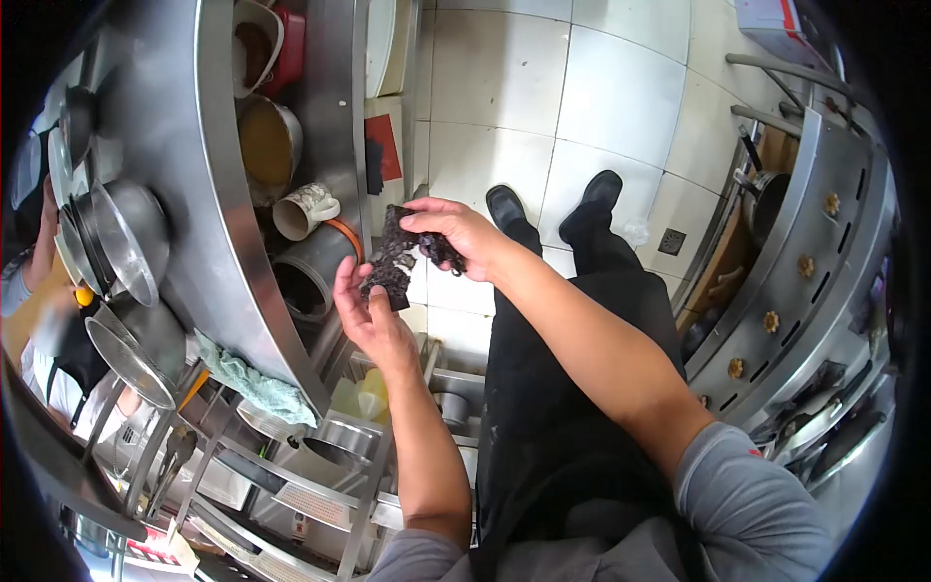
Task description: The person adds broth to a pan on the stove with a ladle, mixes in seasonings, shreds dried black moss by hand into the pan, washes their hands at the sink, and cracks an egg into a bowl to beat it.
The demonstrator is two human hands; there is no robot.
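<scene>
A dark, crumpled, ragged-edged piece of material (pixel 393 260) hangs between my two hands, above the tiled floor beside the metal counter. My left hand (pixel 373 320) grips its lower end with the thumb on top. My right hand (pixel 451 233) pinches its upper end, and a loose dark clump dangles under those fingers. What the material is cannot be made out. Close by on the left, a patterned mug (pixel 304 211) lies tilted on the shelf under the counter.
Steel counter (pixel 160 97) at left bears metal bowls (pixel 126 242) and a green cloth (pixel 254 386). A pot with yellowish contents (pixel 267 145) stands on the shelf below. A stove front with knobs (pixel 805 267) is at right. Another person (pixel 73 359) is at far left.
</scene>
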